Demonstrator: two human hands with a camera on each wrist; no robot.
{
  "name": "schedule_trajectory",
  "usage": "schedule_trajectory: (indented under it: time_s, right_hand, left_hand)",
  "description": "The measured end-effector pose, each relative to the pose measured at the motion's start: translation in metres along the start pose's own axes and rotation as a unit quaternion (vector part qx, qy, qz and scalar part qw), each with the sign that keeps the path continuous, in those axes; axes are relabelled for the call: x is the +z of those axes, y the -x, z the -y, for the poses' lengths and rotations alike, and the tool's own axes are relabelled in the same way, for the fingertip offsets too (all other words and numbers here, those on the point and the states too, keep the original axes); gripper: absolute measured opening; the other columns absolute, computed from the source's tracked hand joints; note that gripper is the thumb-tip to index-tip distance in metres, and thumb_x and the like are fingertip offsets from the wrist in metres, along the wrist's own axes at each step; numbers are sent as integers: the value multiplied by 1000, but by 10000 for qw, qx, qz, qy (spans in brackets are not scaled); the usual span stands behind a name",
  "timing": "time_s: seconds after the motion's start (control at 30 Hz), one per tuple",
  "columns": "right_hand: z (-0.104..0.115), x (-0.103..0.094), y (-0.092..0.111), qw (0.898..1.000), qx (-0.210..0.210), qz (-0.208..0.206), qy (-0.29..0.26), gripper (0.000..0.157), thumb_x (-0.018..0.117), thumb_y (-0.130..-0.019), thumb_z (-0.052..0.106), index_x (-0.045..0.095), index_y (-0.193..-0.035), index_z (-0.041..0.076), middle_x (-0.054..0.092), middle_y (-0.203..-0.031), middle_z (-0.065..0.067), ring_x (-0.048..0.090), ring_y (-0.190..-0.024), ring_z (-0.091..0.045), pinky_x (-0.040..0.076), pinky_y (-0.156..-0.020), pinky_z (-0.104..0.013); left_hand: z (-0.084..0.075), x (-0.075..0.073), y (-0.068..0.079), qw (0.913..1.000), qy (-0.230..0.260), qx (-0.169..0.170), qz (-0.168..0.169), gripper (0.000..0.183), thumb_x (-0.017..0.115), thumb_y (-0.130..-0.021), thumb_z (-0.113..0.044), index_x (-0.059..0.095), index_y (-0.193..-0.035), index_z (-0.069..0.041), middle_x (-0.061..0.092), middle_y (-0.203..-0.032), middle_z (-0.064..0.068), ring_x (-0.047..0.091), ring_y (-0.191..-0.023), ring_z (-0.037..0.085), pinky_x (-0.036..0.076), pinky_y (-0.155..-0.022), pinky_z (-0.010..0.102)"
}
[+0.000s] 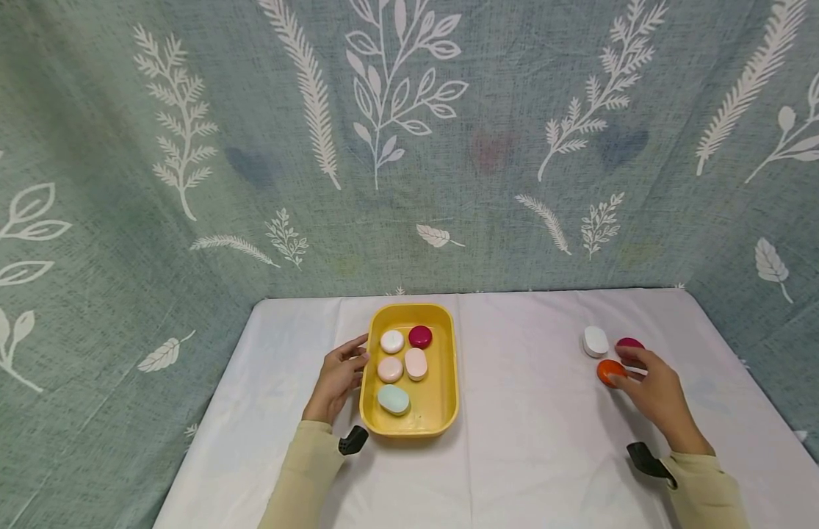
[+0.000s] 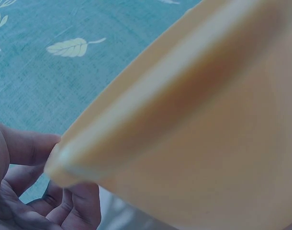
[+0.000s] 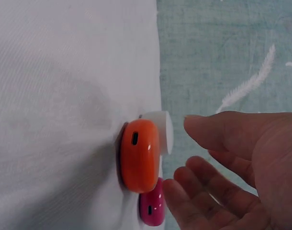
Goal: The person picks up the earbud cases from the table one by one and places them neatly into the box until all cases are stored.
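A yellow tray [image 1: 445, 397] holds several small rounded cases: a white case [image 1: 392, 341], a dark red case [image 1: 420, 337], two pale pink cases and a mint green case [image 1: 394, 400]. My left hand [image 1: 339, 378] grips the tray's left edge; up close its fingers [image 2: 33, 148] lie on both sides of the rim. Over at the right, my right hand [image 1: 657, 393] reaches around an orange earbud case [image 1: 610, 372], thumb and fingers parted. In the right wrist view a gap shows between the fingertips and the orange case, which has a charging port in its side.
A white earbud case [image 1: 595, 342] and a magenta earbud case [image 1: 629, 344] lie close behind the orange one. All of it rests on a white cloth-covered table [image 1: 515, 441]. A green leaf-print curtain [image 1: 488, 242] hangs along the back and sides.
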State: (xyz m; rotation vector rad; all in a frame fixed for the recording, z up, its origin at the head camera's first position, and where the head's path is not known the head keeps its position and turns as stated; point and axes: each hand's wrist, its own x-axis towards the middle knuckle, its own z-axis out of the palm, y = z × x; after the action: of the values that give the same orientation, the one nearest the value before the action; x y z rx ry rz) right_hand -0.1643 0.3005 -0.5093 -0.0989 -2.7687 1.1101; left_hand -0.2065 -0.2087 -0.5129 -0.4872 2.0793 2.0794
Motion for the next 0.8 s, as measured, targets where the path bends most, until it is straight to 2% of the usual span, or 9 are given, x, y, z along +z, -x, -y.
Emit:
schedule_trajectory:
  time_s: [0.2, 0.47, 0.8]
  right_hand:
    - [-4, 3, 0, 9996, 127, 207, 164, 59, 81, -87, -6, 53, -139, -15, 55, -132, -41, 56, -118, -58, 49, -97, -65]
    - [-6, 3, -1, 9979, 187, 532, 330, 62, 80, -86, -7, 52, -141, -14, 52, -136, -42, 55, -117, -61, 53, -94, -66]
    - [-7, 9, -4, 9946, 21, 659, 797, 61, 83, -83, -8, 54, -136, -17, 51, -134, -42, 51, -116, -58, 48, -100, -70]
  left_hand:
    - [1, 0, 0, 10000, 38, -13, 5, 45, 58, -107, -6, 59, -152, -12, 56, -124, 13, 62, -77, 14, 56, -66, 24]
    - [1, -1, -1, 10000, 71, -15, -10, 45, 58, -107, -5, 59, -152, -12, 56, -122, 12, 62, -76, 14, 55, -65, 24]
    - [2, -1, -2, 10000, 7, -12, 9, 46, 59, -107, -5, 59, -152, -14, 55, -123, 12, 61, -77, 13, 54, -65, 23]
